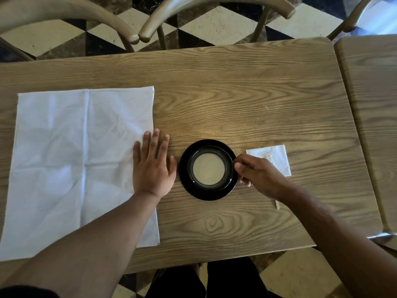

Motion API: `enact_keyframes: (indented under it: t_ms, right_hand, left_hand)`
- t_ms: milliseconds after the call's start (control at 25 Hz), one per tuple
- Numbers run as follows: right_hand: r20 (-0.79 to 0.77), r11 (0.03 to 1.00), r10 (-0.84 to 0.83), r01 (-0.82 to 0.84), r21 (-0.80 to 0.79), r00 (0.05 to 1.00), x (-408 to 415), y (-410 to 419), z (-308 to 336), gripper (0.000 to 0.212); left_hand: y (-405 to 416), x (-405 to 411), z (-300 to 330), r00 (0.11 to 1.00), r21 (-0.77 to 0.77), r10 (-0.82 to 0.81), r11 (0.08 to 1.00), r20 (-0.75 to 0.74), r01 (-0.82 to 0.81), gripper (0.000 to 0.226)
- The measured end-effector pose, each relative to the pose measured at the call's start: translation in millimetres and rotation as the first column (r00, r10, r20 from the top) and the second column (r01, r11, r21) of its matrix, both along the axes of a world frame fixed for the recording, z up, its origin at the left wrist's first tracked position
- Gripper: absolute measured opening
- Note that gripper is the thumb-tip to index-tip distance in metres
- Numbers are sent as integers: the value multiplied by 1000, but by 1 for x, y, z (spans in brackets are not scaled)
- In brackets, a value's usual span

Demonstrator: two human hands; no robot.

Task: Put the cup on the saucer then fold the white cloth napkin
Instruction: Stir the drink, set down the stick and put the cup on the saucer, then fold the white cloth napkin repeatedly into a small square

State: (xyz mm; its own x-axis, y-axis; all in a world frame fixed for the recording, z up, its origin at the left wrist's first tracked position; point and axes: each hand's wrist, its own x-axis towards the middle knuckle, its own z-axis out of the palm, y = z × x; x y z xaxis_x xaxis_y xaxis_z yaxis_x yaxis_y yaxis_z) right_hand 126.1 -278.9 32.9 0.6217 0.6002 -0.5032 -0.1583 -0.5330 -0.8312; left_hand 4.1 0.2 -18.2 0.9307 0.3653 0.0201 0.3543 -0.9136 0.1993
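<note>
Cup (pixel 208 168), brimful and spill-prone, sits on saucer (pixel 187 183); my right hand (pixel 257 175) fingers pinch its handle side; left hand (pixel 152 166) lies spread, flat, on limp napkin (pixel 75 164).

Both forearms are showing bare to the elbow, and the left hand (pixel 153 168) and right hand (pixel 255 172) are wearing no rings or watch. Dark trousers (pixel 206 282) are showing at six o'clock (a black sleeve edge (pixel 25 292) is peeking in at seven).

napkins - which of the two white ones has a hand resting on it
The large unfolded cloth napkin at left; the left hand lies flat on its right edge. The small paper napkin sits untouched.
</note>
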Motion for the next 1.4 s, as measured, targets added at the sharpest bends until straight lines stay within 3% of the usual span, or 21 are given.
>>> enact_keyframes:
  t_ms: [400,640,800,920,1080,1400]
  right_hand:
    - [15,998,-63,63,16,998,-2,-6,-10,33]
    - [90,963,-269,267,34,959,-12,-17,-5,27]
    - [225,928,-352,371,-46,909,-35,-23,3,21]
    - [343,923,-306,365,-123,888,-56,-26,5,24]
    - [488,928,-226,339,-156,843,-88,-25,10,31]
    - [521,955,28,131,-265,853,-164,-21,20,34]
  left_hand:
    - [-1,0,2,999,-1,0,1000,-35,0,62]
    - [-1,-1,0,997,27,-16,999,-73,18,62]
    - [-1,3,6,978,8,-38,999,-203,41,68]
    - [-1,2,11,960,3,-34,999,-278,36,66]
    - [-7,-25,27,969,-15,-43,999,-243,41,67]
    - [-57,-159,48,965,-236,-95,971,-245,36,66]
